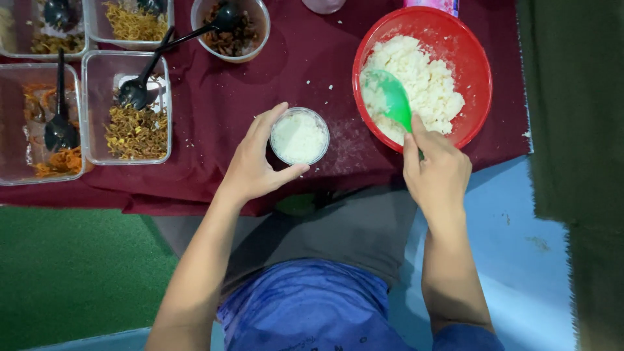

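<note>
The left hand (pixel 253 170) wraps its grip around a small cup (pixel 299 136) packed with rice, steadying it on the counter (pixel 260 84). The right hand (pixel 437 170) grips a green spoon (pixel 392 97), its scoop resting on rice in the red bowl (pixel 478 71) just beside the cup, so scooping across is easy.

A single head-worn camera is looking almost straight down from above the person's own lap, facing the maroon-clothed surface (pixel 260 97) that is filling the upper part of the frame. It is sitting close, at arm's reach: the left hand (pixel 257 162) and right hand (pixel 437 170) are entering from the bottom edge, forearms running up the picture. The green mat (pixel 71 273) is lying at lower left, the blue floor (pixel 520 260) at lower right. No second view is sharing this scene.
</note>
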